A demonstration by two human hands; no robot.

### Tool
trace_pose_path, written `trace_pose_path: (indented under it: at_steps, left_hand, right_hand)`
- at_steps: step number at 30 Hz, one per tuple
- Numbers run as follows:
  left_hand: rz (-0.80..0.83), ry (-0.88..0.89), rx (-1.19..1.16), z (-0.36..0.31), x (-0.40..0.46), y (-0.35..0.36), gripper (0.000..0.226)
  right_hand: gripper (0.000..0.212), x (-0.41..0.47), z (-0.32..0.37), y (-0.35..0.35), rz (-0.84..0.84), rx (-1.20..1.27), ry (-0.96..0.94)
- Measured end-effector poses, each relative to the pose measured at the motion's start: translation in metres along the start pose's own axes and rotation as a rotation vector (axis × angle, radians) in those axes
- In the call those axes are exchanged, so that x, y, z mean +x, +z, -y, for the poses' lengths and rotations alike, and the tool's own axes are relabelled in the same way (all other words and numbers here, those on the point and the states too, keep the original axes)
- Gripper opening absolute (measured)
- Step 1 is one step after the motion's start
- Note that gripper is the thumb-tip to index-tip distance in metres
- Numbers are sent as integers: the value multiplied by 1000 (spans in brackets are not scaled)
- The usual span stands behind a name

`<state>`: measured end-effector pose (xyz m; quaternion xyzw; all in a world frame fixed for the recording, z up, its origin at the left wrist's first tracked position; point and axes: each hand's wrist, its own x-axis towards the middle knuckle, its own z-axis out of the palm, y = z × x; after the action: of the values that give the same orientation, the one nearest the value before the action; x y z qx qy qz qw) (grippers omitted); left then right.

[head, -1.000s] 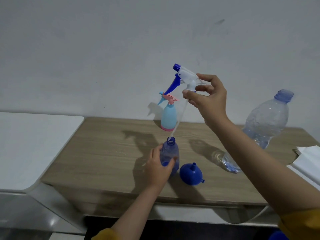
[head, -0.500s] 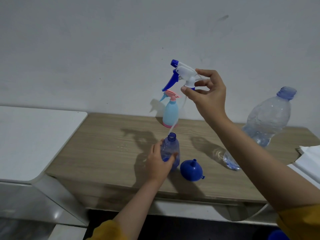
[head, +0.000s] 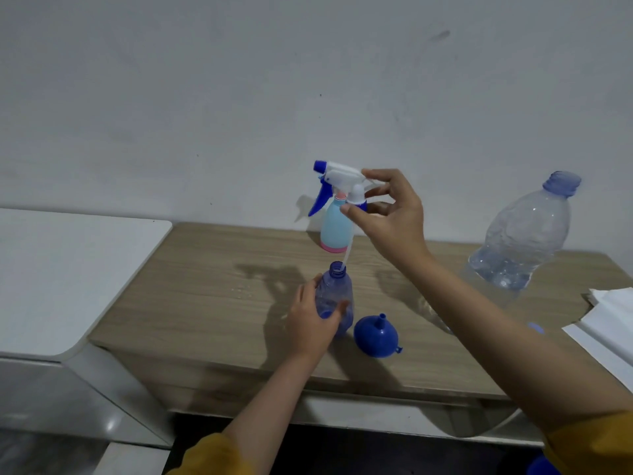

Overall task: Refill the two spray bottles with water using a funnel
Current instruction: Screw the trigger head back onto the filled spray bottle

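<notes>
the blue spray bottle [head: 334,298] stands upright and uncapped near the front of the wooden table [head: 212,303], and everything else is placed from it. the left hand [head: 310,320] wraps its fingers around the bottle's left side and body. straight above it, the right hand [head: 390,214] pinches the collar of the white and blue trigger head [head: 337,181] between thumb and fingers; the head's thin tube [head: 346,253] slants down, its tip at or just inside the bottle's open neck. directly behind the bottle, against the wall, stands the light blue spray bottle [head: 335,231] with a pink base, its top partly hidden by the held trigger head. just to the bottle's right the blue funnel [head: 376,335] rests mouth down, spout pointing up, close to but apart from it. well to the right a large clear water bottle [head: 527,240] leans tilted with some water in its base, and beyond it lies white paper [head: 609,317]. to the left sits a white surface [head: 61,269].
</notes>
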<state>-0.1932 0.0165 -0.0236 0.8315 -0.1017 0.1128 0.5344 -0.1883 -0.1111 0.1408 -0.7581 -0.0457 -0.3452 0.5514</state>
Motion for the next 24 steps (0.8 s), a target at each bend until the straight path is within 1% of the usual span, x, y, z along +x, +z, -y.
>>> trace_pose_path:
  at_steps: [6,9,16,20,24]
  left_hand:
    - [-15,8,3,-3,-1,0,58]
    - [-22,5,-52,-2,0,2,56]
    - [-4,34,-34,2,1,3,54]
    - [12,28,-63,2,0,2,52]
    - [5,49,-75,10,0,5,50]
  right_hand:
    - [47,-42,-37,11,122,-103,67]
    - [46,-60,-53,18,133,-137,117]
    - [48,-77,-69,26,11,-89,161]
    - [48,-83,-72,30,-31,-53,204]
    - [46,-93,-71,40,-130,-25,225]
